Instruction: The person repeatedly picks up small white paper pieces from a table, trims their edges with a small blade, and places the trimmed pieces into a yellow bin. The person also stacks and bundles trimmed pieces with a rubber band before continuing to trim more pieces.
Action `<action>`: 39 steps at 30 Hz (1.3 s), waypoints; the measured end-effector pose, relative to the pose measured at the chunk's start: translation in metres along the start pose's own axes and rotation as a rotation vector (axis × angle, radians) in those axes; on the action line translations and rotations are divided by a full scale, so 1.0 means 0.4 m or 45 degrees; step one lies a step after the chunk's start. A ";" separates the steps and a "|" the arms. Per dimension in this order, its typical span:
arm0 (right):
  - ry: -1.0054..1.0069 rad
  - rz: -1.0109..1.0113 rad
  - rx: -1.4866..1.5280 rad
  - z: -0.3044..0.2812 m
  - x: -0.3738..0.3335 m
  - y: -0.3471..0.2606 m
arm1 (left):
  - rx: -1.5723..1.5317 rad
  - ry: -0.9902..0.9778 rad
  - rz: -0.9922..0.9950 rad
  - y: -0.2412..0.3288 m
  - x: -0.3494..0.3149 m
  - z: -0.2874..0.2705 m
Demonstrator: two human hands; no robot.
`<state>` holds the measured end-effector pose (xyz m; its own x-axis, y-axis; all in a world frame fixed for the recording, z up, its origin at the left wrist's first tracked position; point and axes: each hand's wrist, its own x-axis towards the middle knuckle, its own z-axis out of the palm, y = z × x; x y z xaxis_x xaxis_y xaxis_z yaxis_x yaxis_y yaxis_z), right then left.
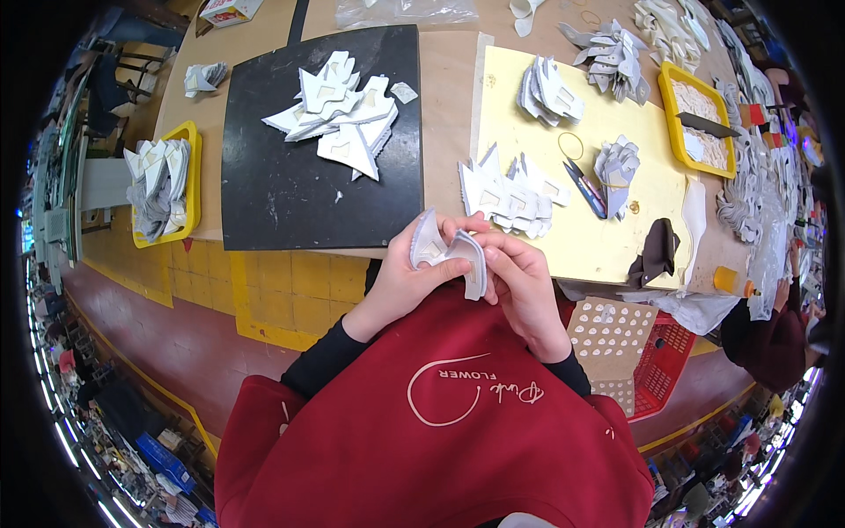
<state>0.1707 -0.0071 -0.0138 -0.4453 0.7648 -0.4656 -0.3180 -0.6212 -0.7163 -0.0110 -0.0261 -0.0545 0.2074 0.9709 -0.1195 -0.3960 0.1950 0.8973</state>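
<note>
Gripping a curved white piece (451,253), left hand (400,283), right hand (521,280) — above table edge (440,132)

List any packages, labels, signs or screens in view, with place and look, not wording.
Small cardboard box: far left table edge, white and red, partly cropped.
Clear plastic bag: top centre of table, crumpled, transparent.
Small yellow bottle: right table edge, orange cap.
No signs or screens visible.

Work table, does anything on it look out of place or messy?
Nothing is spilled or damaged. One dark cloth lies crumpled at the yellow mat's near edge, and a lone white scrap sits apart from the pile on the black mat.
</note>
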 end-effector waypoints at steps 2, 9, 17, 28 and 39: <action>0.013 -0.023 -0.003 0.003 0.002 -0.005 | 0.042 0.021 -0.018 0.010 0.003 0.005; 0.011 -0.122 -0.022 -0.007 0.013 -0.005 | 0.015 0.095 -0.042 0.037 0.017 0.029; 0.122 -0.513 -0.467 0.016 0.017 -0.006 | 0.019 0.157 -0.063 0.038 0.025 0.040; 0.290 -0.584 -0.642 0.004 0.021 -0.018 | 0.210 0.086 0.079 0.042 0.040 0.049; 0.733 -1.397 -1.313 0.020 0.078 -0.067 | -0.042 0.182 -0.192 0.075 0.043 0.038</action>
<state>0.1588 0.0320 -0.0050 0.0394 0.8481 0.5283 0.5207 0.4339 -0.7353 -0.0057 -0.0058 -0.0230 0.1380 0.9399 -0.3125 -0.3999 0.3415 0.8506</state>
